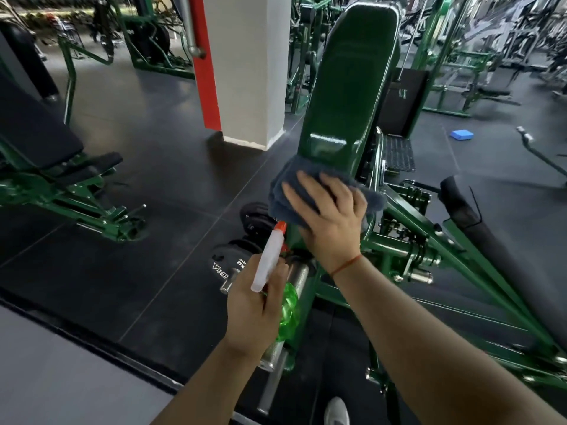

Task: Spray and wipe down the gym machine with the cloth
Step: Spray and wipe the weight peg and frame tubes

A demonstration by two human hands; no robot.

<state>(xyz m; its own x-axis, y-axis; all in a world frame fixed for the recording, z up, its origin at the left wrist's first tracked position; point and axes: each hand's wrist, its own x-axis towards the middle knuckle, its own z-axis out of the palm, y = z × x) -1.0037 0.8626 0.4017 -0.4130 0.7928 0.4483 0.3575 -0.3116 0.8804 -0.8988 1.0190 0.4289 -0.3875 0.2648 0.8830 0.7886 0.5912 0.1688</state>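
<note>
A tall dark green padded back rest (349, 81) of the green gym machine (429, 240) rises in front of me, glossy and wet-looking near its lower end. My right hand (331, 216) lies flat, fingers spread, pressing a folded grey-blue cloth (285, 185) against the bottom of that pad. Lower left, my left hand (254, 311) grips a green spray bottle (287, 311) whose white nozzle with an orange tip (270, 259) points up toward the cloth.
Black weight plates (242, 256) and a chrome bar (276, 357) sit just below the pad. A white and red pillar (245, 65) stands behind on the left. Another green bench (55, 179) is at far left. A blue block (461, 134) lies on the dark floor at right.
</note>
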